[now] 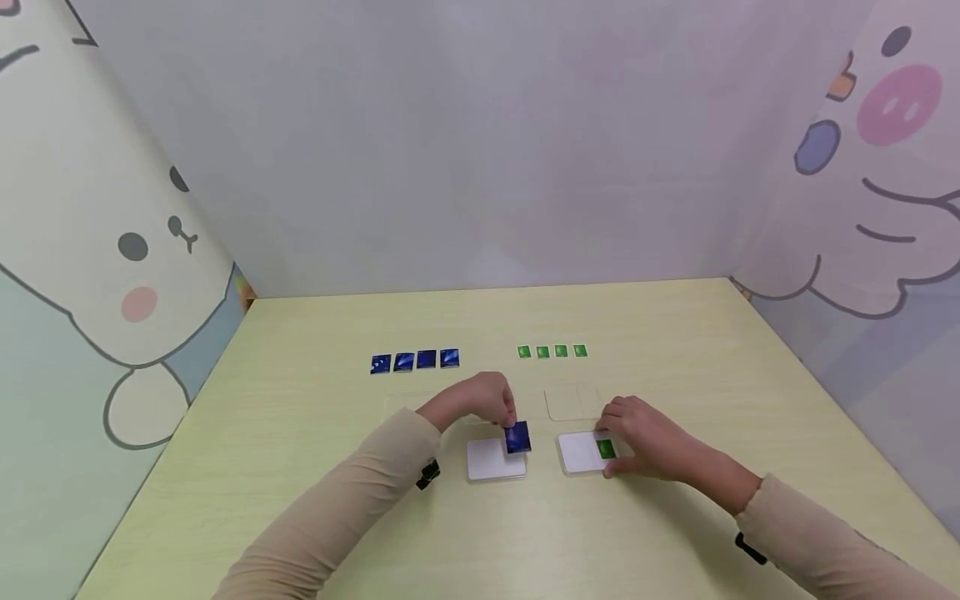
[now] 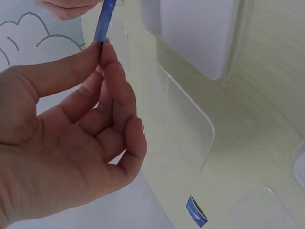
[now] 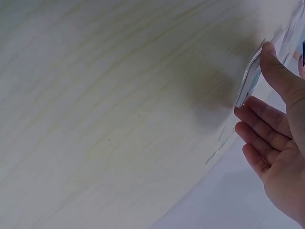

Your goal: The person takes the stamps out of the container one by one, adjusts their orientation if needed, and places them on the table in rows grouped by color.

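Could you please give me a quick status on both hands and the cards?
Left hand pinches blue card over left white tray. Right hand steadies right tray holding green card. Nothing obstructing.

Two trays (image 1: 491, 463) (image 1: 579, 454) sit side by side on the table (image 1: 300, 467). Card rows (image 1: 415, 361) (image 1: 552, 352) lie behind, at 11 and 1 o'clock.
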Action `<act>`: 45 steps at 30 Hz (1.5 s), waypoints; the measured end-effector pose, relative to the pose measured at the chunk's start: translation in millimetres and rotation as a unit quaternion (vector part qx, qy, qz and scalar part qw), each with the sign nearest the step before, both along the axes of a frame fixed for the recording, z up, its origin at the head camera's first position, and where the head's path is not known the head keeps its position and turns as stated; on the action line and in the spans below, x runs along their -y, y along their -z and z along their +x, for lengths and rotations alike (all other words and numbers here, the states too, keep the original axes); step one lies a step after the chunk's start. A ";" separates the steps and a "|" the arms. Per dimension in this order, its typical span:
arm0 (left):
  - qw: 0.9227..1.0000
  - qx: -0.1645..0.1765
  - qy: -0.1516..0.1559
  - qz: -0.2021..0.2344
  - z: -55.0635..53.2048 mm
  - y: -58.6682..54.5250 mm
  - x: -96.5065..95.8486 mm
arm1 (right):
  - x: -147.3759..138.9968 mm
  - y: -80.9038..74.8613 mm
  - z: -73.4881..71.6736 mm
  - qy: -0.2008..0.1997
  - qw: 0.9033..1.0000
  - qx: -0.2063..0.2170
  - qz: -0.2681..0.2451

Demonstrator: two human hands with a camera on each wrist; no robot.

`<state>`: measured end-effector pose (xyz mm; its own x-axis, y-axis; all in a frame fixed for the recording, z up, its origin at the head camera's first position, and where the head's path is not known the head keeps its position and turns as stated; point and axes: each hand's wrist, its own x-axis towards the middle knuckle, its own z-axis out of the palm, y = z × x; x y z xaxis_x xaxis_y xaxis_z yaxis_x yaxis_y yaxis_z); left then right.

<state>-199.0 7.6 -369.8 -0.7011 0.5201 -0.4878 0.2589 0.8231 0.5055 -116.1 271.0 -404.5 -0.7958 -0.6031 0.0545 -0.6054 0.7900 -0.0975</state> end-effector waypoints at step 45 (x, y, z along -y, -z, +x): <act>0.999 -0.001 -0.039 0.007 -8.2 -21.8 67.8 | 1.4 4.4 -6.7 -0.009 1.000 0.001 0.000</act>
<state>-207.2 -60.2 -348.0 -0.7405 0.4705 -0.4800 0.1949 0.8338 0.5166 -122.8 269.6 -408.9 -0.7853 -0.6168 0.0535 -0.6189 0.7793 -0.0985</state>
